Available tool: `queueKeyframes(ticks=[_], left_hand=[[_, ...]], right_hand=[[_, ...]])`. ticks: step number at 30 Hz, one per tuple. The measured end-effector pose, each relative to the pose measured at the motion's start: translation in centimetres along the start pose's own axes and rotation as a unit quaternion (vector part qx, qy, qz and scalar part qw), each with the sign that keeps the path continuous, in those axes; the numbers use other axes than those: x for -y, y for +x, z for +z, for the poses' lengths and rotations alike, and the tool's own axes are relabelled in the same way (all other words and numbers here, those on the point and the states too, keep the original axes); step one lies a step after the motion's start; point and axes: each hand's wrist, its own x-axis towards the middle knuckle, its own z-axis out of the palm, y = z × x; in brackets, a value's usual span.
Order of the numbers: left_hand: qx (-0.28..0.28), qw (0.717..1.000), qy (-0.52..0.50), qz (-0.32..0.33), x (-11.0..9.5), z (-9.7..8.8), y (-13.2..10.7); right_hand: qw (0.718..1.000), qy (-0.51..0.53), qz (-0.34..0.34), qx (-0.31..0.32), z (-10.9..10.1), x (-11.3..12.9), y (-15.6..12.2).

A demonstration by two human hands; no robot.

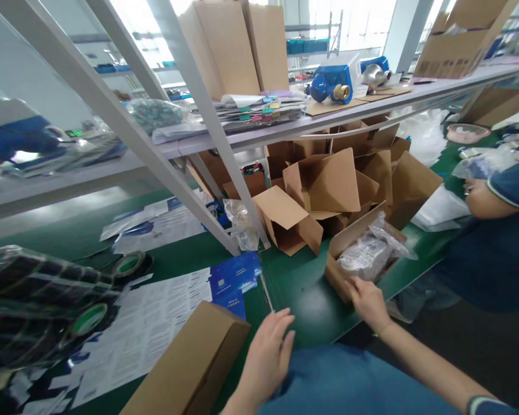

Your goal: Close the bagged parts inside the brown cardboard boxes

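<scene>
My left hand [268,349] lies flat on the green table [303,300], fingers stretched out and together, holding nothing, just right of a closed brown carton [190,363]. My right hand [367,300] rests against the near side of an open cardboard box [341,245]. That box holds a clear plastic bag with a grey item [372,251]. The right fingers curl at the box's edge; how firmly they grip is unclear.
A heap of empty folded cartons [337,184] sits under the shelf. Printed sheets [142,328], blue booklets [236,276] and tape rolls [89,320] lie at left. White slanted frame posts [207,115] cross the table. Blue meters [333,80] stand on the shelf. A person in blue [497,248] works at right.
</scene>
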Motion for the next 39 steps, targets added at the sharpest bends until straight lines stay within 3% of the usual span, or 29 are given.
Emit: queueKeyframes(ticks=[2,4,6,9,10,15,17,20,23,28,31,34,39], left_hand=[[-0.023,0.996,-0.053,0.061,-2.4,1.2,1.9],[-0.065,0.989,-0.068,0.116,-3.8,1.7,2.9],[-0.087,0.982,-0.052,0.158,-4.7,1.4,3.2],[-0.009,0.986,-0.004,0.167,-6.2,1.0,3.8],[0.029,0.988,0.015,0.15,-6.7,1.2,4.2],[0.204,0.974,0.099,-0.026,-7.7,5.2,7.9],[0.253,0.96,0.101,-0.062,-7.2,6.9,8.8],[0.273,0.952,0.111,-0.081,-6.2,8.4,9.0],[0.269,0.951,0.127,-0.088,-5.5,8.4,8.2],[0.249,0.951,0.173,-0.057,-4.6,7.4,6.8],[0.235,0.95,0.201,-0.032,-4.5,7.0,6.1],[0.221,0.95,0.22,-0.028,-4.7,7.0,5.8],[0.207,0.95,0.23,-0.033,-5.1,7.4,5.8]], right_hand=[[0.993,0.084,-0.057,0.065,0.4,3.0,-1.5],[0.964,0.173,-0.149,0.136,0.3,4.6,-3.0],[0.952,0.193,-0.198,0.133,-0.2,4.6,-4.1],[0.984,0.14,-0.11,0.027,-1.1,2.8,-4.6],[0.988,0.14,-0.07,0.018,-1.2,2.3,-4.5],[0.973,0.209,0.05,0.087,-0.3,2.1,-2.4],[0.964,0.236,0.079,0.091,0.7,2.3,-1.7],[0.949,0.26,0.15,0.094,2.2,1.9,-0.7],[0.931,0.27,0.22,0.105,3.4,0.8,0.2],[0.919,0.291,0.236,0.119,5.3,-0.1,1.0],[0.914,0.319,0.213,0.135,5.3,0.3,0.3],[0.919,0.321,0.175,0.148,3.4,1.7,-1.2],[0.987,0.133,-0.039,0.085,0.3,4.5,-2.8]])
